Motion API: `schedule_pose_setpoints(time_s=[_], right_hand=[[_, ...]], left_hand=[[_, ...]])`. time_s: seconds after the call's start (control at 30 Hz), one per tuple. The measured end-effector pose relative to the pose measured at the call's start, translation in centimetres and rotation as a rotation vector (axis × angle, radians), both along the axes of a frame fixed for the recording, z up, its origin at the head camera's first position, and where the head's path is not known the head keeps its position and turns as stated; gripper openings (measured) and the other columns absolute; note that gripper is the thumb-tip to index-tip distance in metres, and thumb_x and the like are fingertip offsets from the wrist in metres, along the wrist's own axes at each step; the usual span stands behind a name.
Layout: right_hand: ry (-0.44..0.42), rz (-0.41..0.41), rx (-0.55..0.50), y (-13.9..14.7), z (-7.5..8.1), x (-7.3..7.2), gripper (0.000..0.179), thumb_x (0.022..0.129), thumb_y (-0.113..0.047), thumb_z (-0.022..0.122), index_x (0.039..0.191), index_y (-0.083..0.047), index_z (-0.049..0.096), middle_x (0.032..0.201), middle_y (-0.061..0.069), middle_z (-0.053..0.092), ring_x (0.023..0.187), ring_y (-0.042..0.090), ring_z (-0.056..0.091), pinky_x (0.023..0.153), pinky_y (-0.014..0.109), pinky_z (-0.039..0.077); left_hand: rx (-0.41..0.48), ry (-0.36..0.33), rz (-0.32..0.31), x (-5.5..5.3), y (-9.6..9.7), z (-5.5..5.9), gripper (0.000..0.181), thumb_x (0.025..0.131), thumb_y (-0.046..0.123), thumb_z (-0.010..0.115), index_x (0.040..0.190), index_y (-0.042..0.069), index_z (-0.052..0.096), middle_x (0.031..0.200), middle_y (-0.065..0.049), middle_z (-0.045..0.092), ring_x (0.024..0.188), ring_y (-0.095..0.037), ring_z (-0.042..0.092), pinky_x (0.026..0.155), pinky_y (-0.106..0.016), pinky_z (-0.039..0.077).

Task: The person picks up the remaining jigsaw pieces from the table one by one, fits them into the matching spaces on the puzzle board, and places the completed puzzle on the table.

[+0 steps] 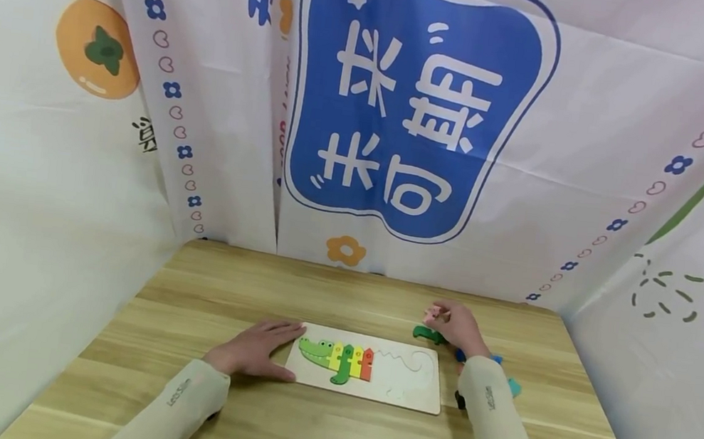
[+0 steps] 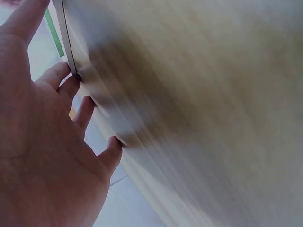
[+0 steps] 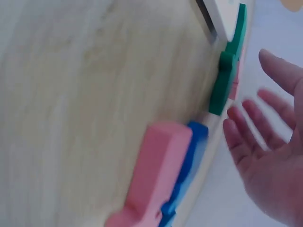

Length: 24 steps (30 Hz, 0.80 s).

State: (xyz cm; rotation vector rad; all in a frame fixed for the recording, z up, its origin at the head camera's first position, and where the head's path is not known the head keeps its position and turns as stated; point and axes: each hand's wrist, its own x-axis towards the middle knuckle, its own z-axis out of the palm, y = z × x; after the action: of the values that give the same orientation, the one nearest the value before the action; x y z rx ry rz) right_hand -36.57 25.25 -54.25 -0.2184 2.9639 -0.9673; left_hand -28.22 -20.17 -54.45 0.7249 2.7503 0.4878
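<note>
A pale wooden puzzle board lies on the table, with a crocodile's head, a green leg piece and yellow and red body pieces set at its left; the right part shows printed outlines. My left hand spreads its fingers at the board's left edge, fingertips and thumb at two corners. Beyond the board's far right corner, my right hand reaches over a pink piece. In the right wrist view its fingers are relaxed, with nothing between them. A green piece lies just in front of them.
Another pink piece and a blue piece stand near the right hand. A teal piece is partly hidden by the right sleeve. Printed cloth hangs behind the wooden table and at both sides.
</note>
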Motion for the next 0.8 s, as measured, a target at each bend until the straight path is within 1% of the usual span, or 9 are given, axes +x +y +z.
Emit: schedule_pose_setpoints(time_s=[0.1,0.13,0.2,0.3,0.43,0.5,0.63,0.7,0.8], right_hand=[[-0.011,-0.058,0.021,-0.2,-0.5,-0.3,0.072,0.093,-0.03,0.079,0.149,0.004,0.05,0.138,0.03,0.056,0.121,0.044,0.058,0.1,0.058,0.052],[-0.011,-0.071,0.034,-0.2,-0.7,-0.5,0.075,0.092,-0.032,0.08,0.149,0.006,0.049,0.139,0.032,0.055,0.123,0.046,0.057,0.102,0.059,0.051],[-0.017,-0.099,0.028,-0.4,-1.0,-0.7,0.078,0.09,-0.034,0.081,0.148,0.006,0.049,0.137,0.033,0.054,0.124,0.047,0.055,0.104,0.06,0.05],[-0.007,-0.12,0.018,-0.5,-1.2,-0.9,0.073,0.09,-0.032,0.081,0.145,0.007,0.054,0.132,0.031,0.059,0.12,0.045,0.057,0.101,0.059,0.051],[0.001,-0.124,0.004,-0.7,-1.4,-1.1,0.065,0.092,-0.027,0.08,0.142,0.008,0.057,0.122,0.026,0.065,0.105,0.036,0.059,0.092,0.051,0.053],[-0.003,-0.128,-0.007,-0.7,-1.4,-1.2,0.062,0.093,-0.026,0.078,0.142,0.008,0.057,0.12,0.025,0.066,0.101,0.033,0.059,0.089,0.049,0.053],[-0.009,-0.129,-0.013,-0.9,-1.2,-1.1,0.059,0.095,-0.024,0.077,0.141,0.008,0.058,0.121,0.025,0.067,0.101,0.032,0.061,0.089,0.049,0.054],[-0.027,-0.127,-0.03,-1.0,-1.0,-1.1,0.058,0.094,-0.023,0.077,0.14,0.007,0.059,0.121,0.025,0.068,0.102,0.032,0.062,0.09,0.049,0.055],[-0.066,-0.108,-0.057,-1.1,-0.7,-1.0,0.057,0.093,-0.021,0.079,0.138,0.007,0.06,0.117,0.022,0.069,0.098,0.03,0.062,0.088,0.047,0.055]], left_hand=[[0.012,0.002,0.0,0.1,0.0,0.1,0.101,0.084,0.072,0.072,0.164,0.025,0.032,0.17,-0.004,0.031,0.156,-0.041,0.026,0.124,-0.066,0.023],[0.014,0.004,-0.003,0.1,0.0,0.1,0.101,0.084,0.071,0.072,0.164,0.024,0.032,0.17,-0.004,0.032,0.156,-0.041,0.026,0.124,-0.066,0.023],[0.021,0.006,-0.007,0.1,0.0,0.1,0.101,0.084,0.07,0.073,0.164,0.023,0.033,0.17,-0.005,0.032,0.156,-0.042,0.027,0.124,-0.066,0.023],[0.027,0.006,-0.009,0.1,0.0,0.1,0.101,0.084,0.07,0.073,0.164,0.023,0.033,0.17,-0.005,0.031,0.156,-0.042,0.026,0.124,-0.066,0.023],[0.01,0.01,-0.01,0.1,0.0,0.0,0.102,0.084,0.073,0.07,0.164,0.024,0.032,0.171,-0.004,0.031,0.156,-0.04,0.026,0.124,-0.065,0.023],[0.006,0.013,-0.012,0.1,0.0,0.0,0.102,0.084,0.074,0.07,0.164,0.024,0.032,0.17,-0.004,0.032,0.156,-0.04,0.027,0.124,-0.065,0.024],[0.012,0.013,-0.015,0.1,-0.1,-0.1,0.102,0.084,0.074,0.07,0.164,0.024,0.032,0.17,-0.005,0.032,0.156,-0.04,0.028,0.124,-0.065,0.024],[0.014,0.011,-0.014,0.1,-0.1,-0.1,0.101,0.084,0.073,0.07,0.164,0.024,0.032,0.17,-0.005,0.032,0.156,-0.04,0.027,0.124,-0.065,0.024],[0.016,0.01,-0.012,0.2,-0.1,-0.1,0.101,0.085,0.073,0.07,0.164,0.024,0.032,0.17,-0.005,0.032,0.156,-0.04,0.027,0.124,-0.065,0.023]])
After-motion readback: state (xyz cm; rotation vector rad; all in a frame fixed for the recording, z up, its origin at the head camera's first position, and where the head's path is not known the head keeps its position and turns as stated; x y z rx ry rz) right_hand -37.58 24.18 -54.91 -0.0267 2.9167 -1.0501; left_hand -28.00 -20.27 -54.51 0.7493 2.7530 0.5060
